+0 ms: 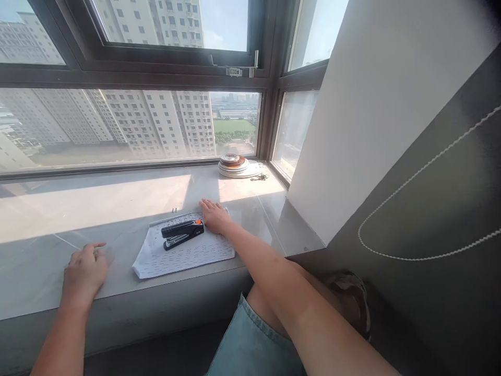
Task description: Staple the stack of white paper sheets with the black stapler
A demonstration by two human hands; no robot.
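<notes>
A black stapler (180, 241) with an orange button rests on a stack of printed paper sheets (195, 256) at the front of the window ledge. My right hand (214, 215) reaches across to the sheets' far right corner, palm down with its fingers laid out, just beyond the stapler's rear end. Left of the paper and apart from it, my left hand (84, 269) is over the ledge, one finger stretched out to the right and the others bent; nothing shows in it. Two tiny staple-like bits (174, 210) lie behind the sheets.
A stack of round dishes or lids (234, 166) stands in the ledge's far corner, with a small dark chain (259, 177) beside it. Dark window frames (156, 78) rise behind. A white wall (344, 115) and a hanging bead cord (391, 257) are at right. My knee is below the ledge.
</notes>
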